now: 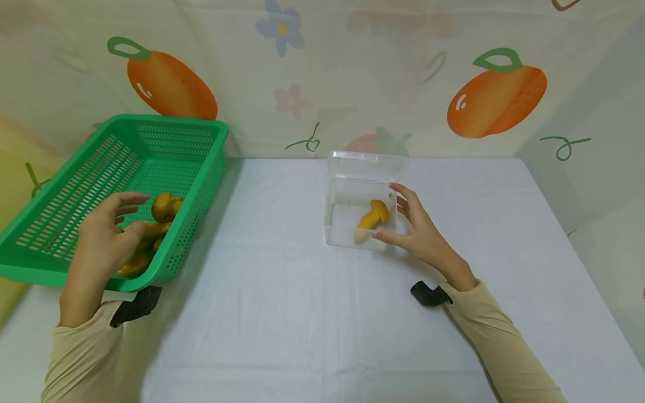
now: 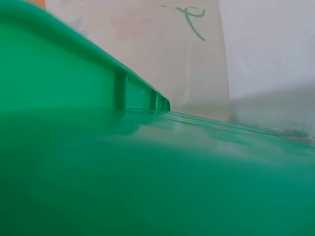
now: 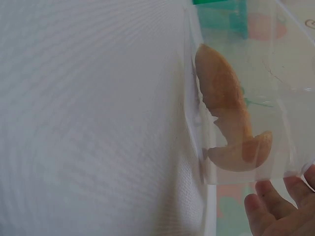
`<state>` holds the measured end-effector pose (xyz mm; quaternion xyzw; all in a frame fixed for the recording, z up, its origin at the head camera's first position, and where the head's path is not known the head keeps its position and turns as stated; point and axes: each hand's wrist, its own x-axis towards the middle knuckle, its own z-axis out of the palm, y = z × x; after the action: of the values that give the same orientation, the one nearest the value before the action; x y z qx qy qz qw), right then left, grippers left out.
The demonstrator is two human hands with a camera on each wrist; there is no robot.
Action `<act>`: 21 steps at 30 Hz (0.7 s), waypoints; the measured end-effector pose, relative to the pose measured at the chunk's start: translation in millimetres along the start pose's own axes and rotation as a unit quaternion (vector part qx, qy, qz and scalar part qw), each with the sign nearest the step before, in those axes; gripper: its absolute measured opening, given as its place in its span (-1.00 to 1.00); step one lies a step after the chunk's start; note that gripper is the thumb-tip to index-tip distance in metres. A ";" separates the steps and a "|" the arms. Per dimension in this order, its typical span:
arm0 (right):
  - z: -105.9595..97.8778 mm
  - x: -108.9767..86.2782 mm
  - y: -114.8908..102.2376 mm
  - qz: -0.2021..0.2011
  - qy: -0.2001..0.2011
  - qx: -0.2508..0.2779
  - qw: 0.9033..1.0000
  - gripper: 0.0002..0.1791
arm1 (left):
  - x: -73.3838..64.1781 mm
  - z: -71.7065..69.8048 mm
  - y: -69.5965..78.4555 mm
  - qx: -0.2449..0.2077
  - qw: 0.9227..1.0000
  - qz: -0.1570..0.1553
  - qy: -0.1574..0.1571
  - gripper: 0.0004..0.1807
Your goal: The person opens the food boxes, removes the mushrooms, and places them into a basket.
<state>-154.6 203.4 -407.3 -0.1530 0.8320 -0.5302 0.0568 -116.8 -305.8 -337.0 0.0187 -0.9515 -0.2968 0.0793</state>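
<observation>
In the head view, my left hand [image 1: 108, 232] is inside the green basket [image 1: 201, 162], over several brown-yellow mushrooms [image 1: 135, 265]. Its thumb and fingers are bent and apart, with nothing seen between them. Another mushroom [image 1: 162, 207] lies just beyond the fingertips. My right hand [image 1: 420, 235] holds the right side of a clear plastic box [image 1: 342, 238], thumb at the front corner and fingers toward the back. One yellow mushroom [image 1: 372, 215] lies in the box. The right wrist view shows this mushroom [image 3: 226, 101] through the box wall, with fingertips against the box.
The box's hinged lid [image 1: 370, 165] stands raised at its back. A white cloth covers the table [image 1: 282, 308], which meets a fruit-patterned backdrop [image 1: 322, 78]. Black wrist cameras sit on both sleeves. The basket's green plastic [image 2: 147, 191] fills most of the left wrist view.
</observation>
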 end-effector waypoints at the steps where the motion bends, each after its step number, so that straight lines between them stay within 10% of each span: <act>1: -0.1 0.0 -0.2 0.000 0.000 0.000 1.000 0.08 | 0.1 0.4 0.3 -0.005 1.000 0.006 0.003 -0.53; 21: -0.1 -0.3 -0.8 0.000 0.001 0.000 1.000 0.08 | -6.6 14.7 29.2 -0.067 0.985 0.156 0.035 -0.56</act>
<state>-154.2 203.3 -406.6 -0.1523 0.8322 -0.5303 0.0559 -112.3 -272.9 -333.3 -0.1245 -0.9174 -0.3429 0.1590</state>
